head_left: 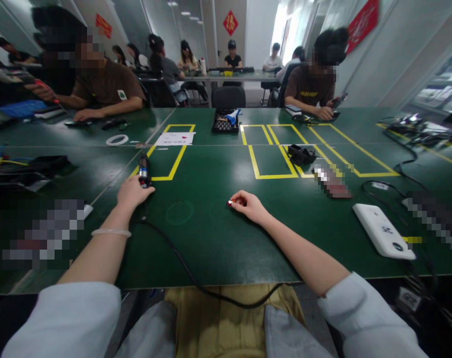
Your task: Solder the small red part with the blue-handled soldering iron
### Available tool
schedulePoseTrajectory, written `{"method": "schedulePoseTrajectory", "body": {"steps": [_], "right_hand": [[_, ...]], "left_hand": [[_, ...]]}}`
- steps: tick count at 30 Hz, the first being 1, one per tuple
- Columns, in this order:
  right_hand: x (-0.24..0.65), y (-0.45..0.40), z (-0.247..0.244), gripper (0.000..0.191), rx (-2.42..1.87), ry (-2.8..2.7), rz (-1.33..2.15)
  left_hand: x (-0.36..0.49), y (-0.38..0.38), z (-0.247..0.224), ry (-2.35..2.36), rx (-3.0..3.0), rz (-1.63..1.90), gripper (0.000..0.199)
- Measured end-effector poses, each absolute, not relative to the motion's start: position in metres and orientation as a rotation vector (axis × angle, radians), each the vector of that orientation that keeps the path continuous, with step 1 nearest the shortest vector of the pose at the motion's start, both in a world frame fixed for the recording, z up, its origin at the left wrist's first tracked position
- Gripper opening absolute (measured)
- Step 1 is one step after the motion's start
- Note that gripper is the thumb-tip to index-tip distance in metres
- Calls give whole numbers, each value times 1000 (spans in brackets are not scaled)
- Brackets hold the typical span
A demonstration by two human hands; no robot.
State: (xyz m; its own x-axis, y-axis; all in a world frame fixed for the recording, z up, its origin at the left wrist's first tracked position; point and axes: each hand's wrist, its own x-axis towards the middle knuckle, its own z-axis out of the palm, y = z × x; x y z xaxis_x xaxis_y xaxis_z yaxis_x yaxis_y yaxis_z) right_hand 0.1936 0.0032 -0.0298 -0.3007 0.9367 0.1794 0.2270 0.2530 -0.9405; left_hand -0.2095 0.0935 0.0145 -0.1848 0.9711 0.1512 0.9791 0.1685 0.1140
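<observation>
Clamping left hand (134, 193) on the tool (143, 168) at left, pinching a red bit (230, 203) in right hand (251, 206), apparently mid-handling, calling for steadiness next!

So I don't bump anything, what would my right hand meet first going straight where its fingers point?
Your right hand points leftward, so likely the dark cylindrical tool in your left hand, or that hand itself; depth is unclear.

Free room beyond black cable (244, 305)
</observation>
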Motion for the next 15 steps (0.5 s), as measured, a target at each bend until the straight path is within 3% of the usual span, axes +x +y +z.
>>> {"method": "schedulePoseTrajectory", "body": {"steps": [15], "right_hand": [[194,4,-32,22,-1037,-1631,1116]], "left_hand": [[-50,33,7,-1953,-2382,-337,61]]}}
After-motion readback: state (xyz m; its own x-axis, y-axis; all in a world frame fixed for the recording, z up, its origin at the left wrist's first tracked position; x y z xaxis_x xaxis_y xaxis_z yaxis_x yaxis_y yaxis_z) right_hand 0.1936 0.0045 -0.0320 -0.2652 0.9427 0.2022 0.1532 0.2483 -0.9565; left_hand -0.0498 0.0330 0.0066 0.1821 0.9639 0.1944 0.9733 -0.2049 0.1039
